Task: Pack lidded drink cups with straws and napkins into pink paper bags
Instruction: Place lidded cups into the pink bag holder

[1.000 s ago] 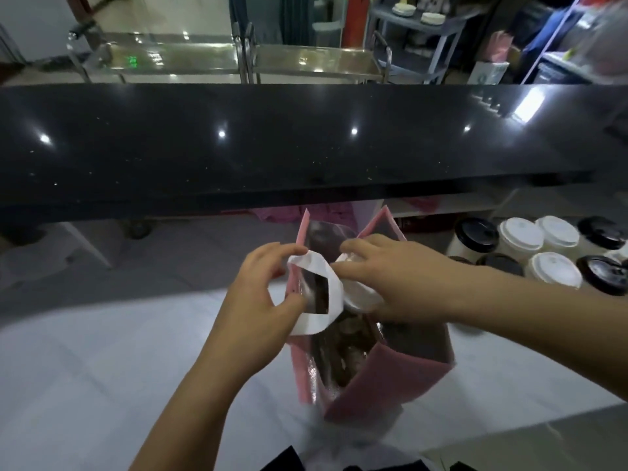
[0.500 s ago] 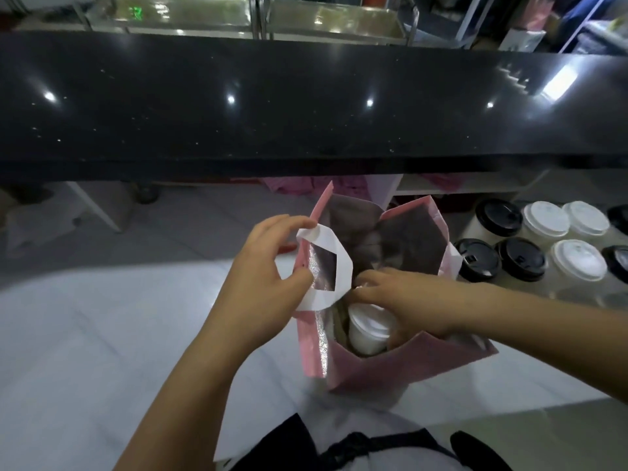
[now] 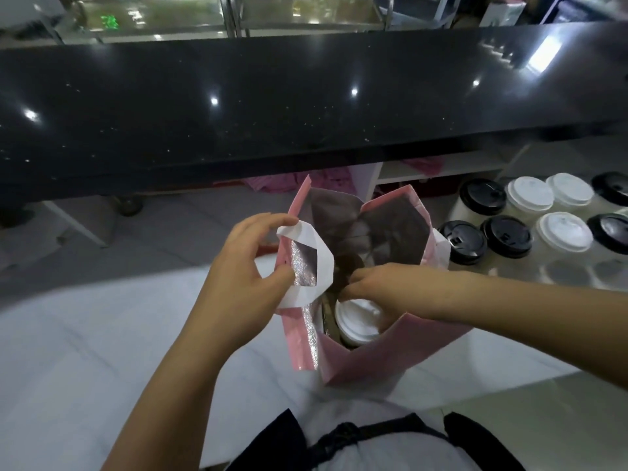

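A: Pink paper bag (image 3: 373, 363) upright on the white bench (image 3: 85, 334), mouth wide open, silver lining showing. What's in it?
B: One cup (image 3: 356, 319) with a white lid, low in the near part of the bag. The rest of the interior is too dark to read.
A: And the hands?
B: Left hand (image 3: 244, 277) is at the bag's left rim, thumb and fingers pinching the white handle (image 3: 306, 266) and holding that side up. Right hand (image 3: 384, 287) comes in from the right, inside the bag's mouth, fingers bent directly over the cup's lid.
A: Gripping it?
B: Can't tell. The fingertips hide the lid's far edge, so grip or mere touch, I can't call it.
A: Off to the right?
B: A cluster of spare cups (image 3: 530, 195) just beyond the bag, some with black lids, some white, apart from both hands. The frame's edge cuts off the outermost ones.
A: Behind?
B: A glossy black counter (image 3: 272, 96) runs across the whole width, with pink shapes underneath it, too dim to name
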`<state>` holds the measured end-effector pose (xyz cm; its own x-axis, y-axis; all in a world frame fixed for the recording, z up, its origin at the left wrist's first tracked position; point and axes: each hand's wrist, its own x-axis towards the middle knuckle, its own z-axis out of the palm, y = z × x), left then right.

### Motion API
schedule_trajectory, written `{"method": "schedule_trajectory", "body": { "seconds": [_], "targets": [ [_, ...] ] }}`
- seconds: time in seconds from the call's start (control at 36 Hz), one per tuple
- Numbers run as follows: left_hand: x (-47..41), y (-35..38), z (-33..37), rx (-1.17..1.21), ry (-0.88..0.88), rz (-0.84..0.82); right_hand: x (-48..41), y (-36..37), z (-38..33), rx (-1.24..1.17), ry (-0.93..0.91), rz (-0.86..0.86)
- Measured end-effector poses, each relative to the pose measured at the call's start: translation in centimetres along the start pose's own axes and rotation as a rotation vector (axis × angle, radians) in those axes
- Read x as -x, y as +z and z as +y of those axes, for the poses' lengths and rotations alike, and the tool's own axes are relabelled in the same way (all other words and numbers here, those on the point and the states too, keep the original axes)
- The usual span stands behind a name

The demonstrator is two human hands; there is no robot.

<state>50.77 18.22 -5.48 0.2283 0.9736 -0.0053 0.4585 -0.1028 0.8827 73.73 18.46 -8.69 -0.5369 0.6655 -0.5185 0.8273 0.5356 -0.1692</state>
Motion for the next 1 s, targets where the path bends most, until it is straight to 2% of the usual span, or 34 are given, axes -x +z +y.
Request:
{"method": "schedule_trajectory", "body": {
  "seconds": [0.31, 0.64, 0.81, 0.92, 1.0],
  "targets": [
    [0.0, 0.4, 0.1, 0.095, 0.000, -0.001, -0.5, 1.0, 0.5, -0.005, 0.028, 0.003],
    [-0.2, 0.3, 0.4, 0.074, 0.028, -0.005, 0.7, 0.0, -0.3, -0.011, 0.065, 0.010],
    [-0.2, 0.4, 0.2, 0.065, 0.054, -0.064, 3.7, -3.6, -0.5, -0.028, 0.215, 0.134],
    [-0.1, 0.7, 0.3, 0.039, 0.076, -0.098, 7.6, -5.5, -1.6, -0.146, 0.302, 0.327],
    [0.2, 1.0, 0.4, 0.028, 0.119, -0.113, 10.4, -5.3, -2.3, -0.291, 0.354, 0.554]
  ]
}}
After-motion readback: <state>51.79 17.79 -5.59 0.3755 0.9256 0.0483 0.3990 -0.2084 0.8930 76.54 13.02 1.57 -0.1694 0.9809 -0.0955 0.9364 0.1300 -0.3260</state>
